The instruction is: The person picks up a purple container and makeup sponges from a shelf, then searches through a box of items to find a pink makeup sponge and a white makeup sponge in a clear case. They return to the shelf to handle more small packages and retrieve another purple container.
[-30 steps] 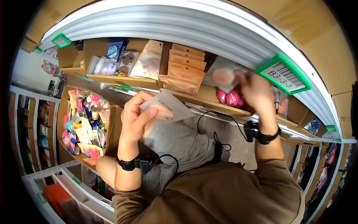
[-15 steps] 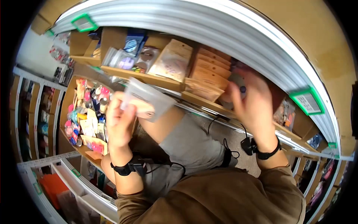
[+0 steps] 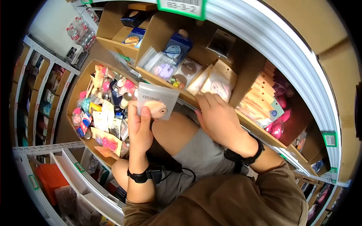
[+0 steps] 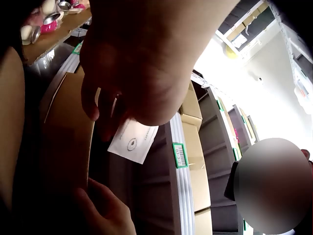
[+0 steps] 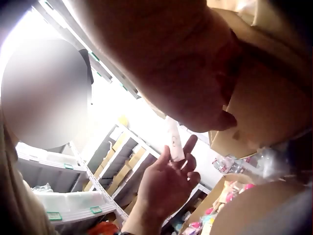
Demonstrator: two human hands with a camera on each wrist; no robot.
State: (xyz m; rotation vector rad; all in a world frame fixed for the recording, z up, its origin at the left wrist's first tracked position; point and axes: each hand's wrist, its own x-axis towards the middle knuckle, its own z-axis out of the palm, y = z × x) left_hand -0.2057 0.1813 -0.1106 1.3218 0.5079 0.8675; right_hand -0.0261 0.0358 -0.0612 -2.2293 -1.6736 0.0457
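Packet in a cloudy sleeve, printed GECOMO, stands upright in the left hand, in front of the open shelf bins; the thumb presses its front and the fingers lie behind, so it is pinched. Right hand reaches to the front edge of a cardboard bin, its bent fingers at the pale packets there. Whether they grip one I cannot tell, since the fingertips are hidden in every view.

The same bin holds a blue packet, a packet with brown discs and, further back, a black packet. Across the divider, orange packets stand in a row with pink things beside them. Over the bins hangs a green-framed label reading B3-3-2.

Near the left hand sits a large cardboard box crowded with mixed small goods. Plastic bottles stand by the far wall. Black straps circle both wrists, above grey shorts and a brown top.
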